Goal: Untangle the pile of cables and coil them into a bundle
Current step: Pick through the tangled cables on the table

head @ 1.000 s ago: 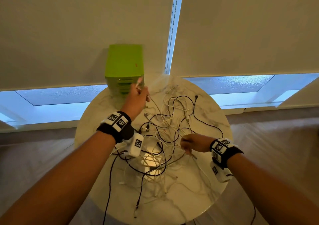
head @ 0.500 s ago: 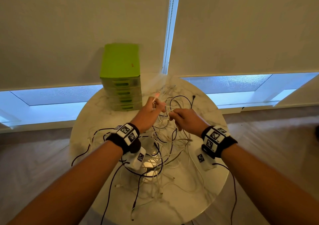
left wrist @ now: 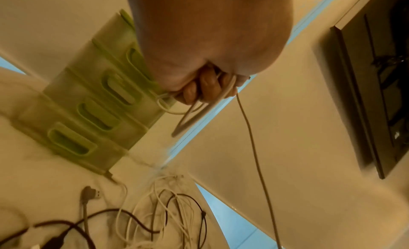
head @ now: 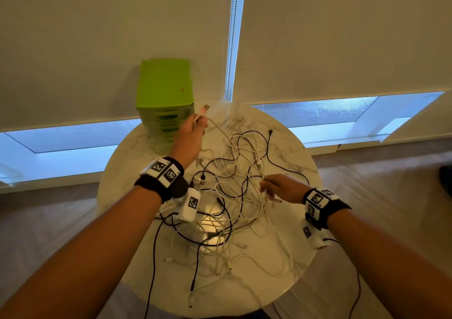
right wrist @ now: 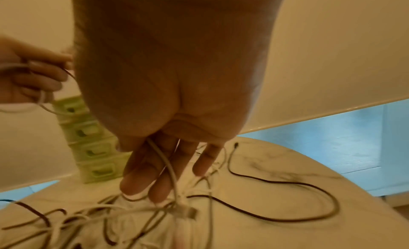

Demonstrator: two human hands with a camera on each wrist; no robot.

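Observation:
A tangle of white and black cables (head: 232, 196) lies across the round marble table (head: 127, 162). My left hand (head: 193, 125) is raised at the back left, in front of the green drawers. It grips loops of a white cable (left wrist: 208, 102) whose USB plug (head: 206, 108) sticks up past the fingers. That cable stretches down to my right hand (head: 265, 184), low over the right side of the pile. The right hand (right wrist: 155, 174) holds the strand, which runs across its nearly straight fingers (right wrist: 135, 179). More cables (right wrist: 99, 216) lie under them.
A green drawer unit (head: 166, 98) stands at the table's back left, against the window blinds. A long black cable (right wrist: 287, 217) loops out to the table's right side. Some cable ends hang over the near edge (head: 193, 291). Wooden floor surrounds the table.
Half a second ago both hands met over the back of the pile. The left hand has since risen back-left with its loops, and the right has drawn back to the right, stretching the cable.

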